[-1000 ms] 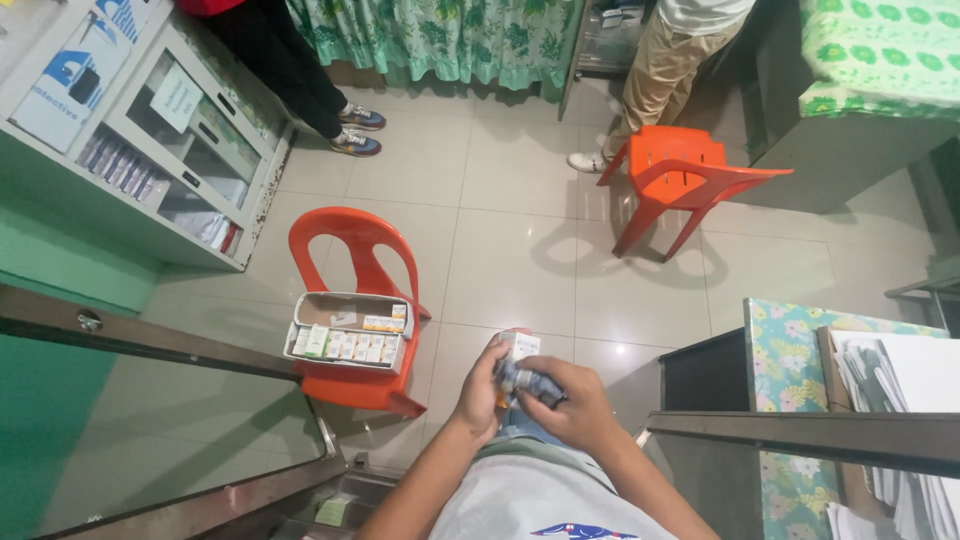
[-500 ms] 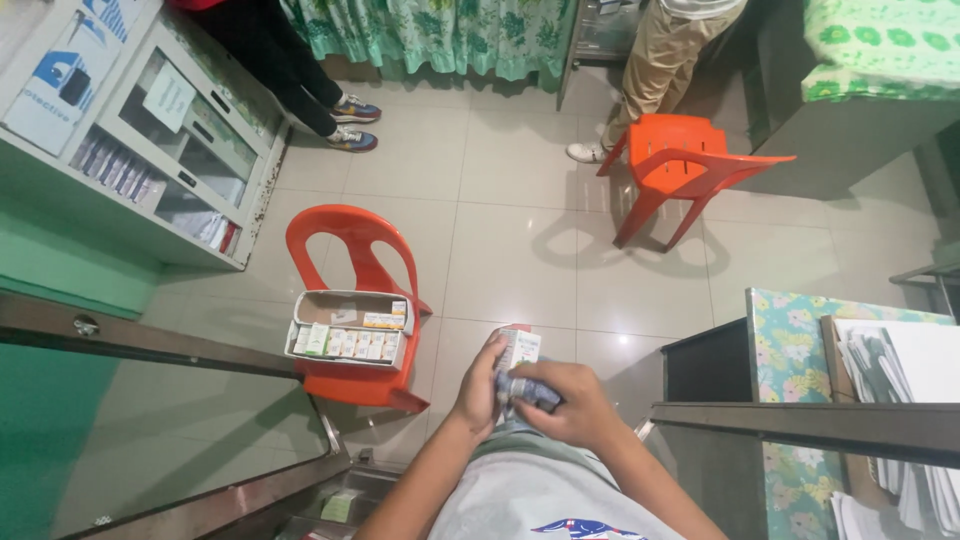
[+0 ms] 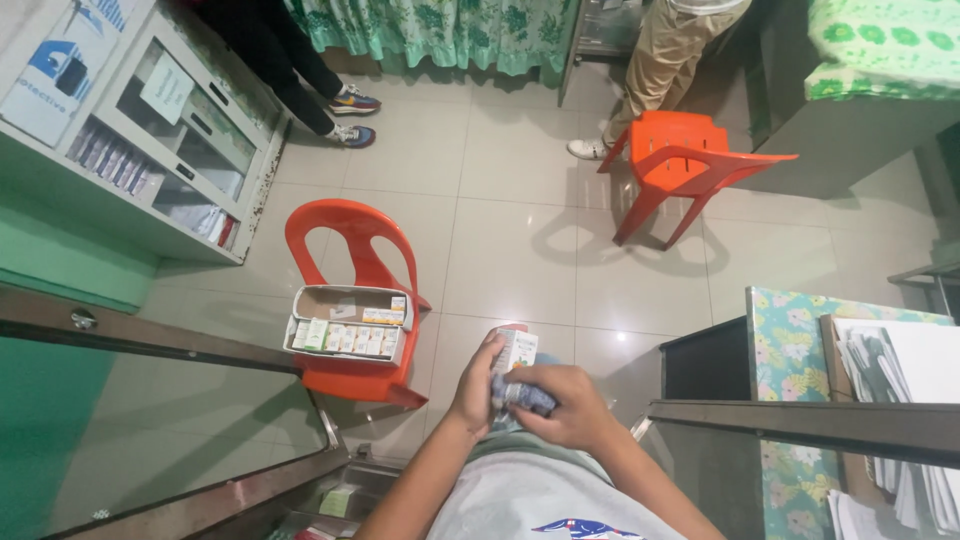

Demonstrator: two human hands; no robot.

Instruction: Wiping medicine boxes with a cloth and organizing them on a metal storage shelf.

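Note:
My left hand (image 3: 478,388) and my right hand (image 3: 565,404) are together in front of my body, low in the head view. Between them they hold a small white carton (image 3: 516,351) standing upright and a crumpled blue-grey wrapper (image 3: 522,396) just below it. My left fingers press on the carton's side. My right fingers curl over the wrapper. To the left, an open cardboard tray of small boxes (image 3: 347,324) rests on the seat of an orange plastic chair (image 3: 345,238).
A second orange chair (image 3: 683,161) stands farther back, with one person's legs (image 3: 655,68) beside it and another person's shoes (image 3: 350,115) nearby. A glass-fronted cabinet (image 3: 150,120) is at left, and a floral-covered table with papers (image 3: 880,370) at right.
My hands have stayed together on the carton and wrapper, with only small finger shifts. The view has drifted slightly.

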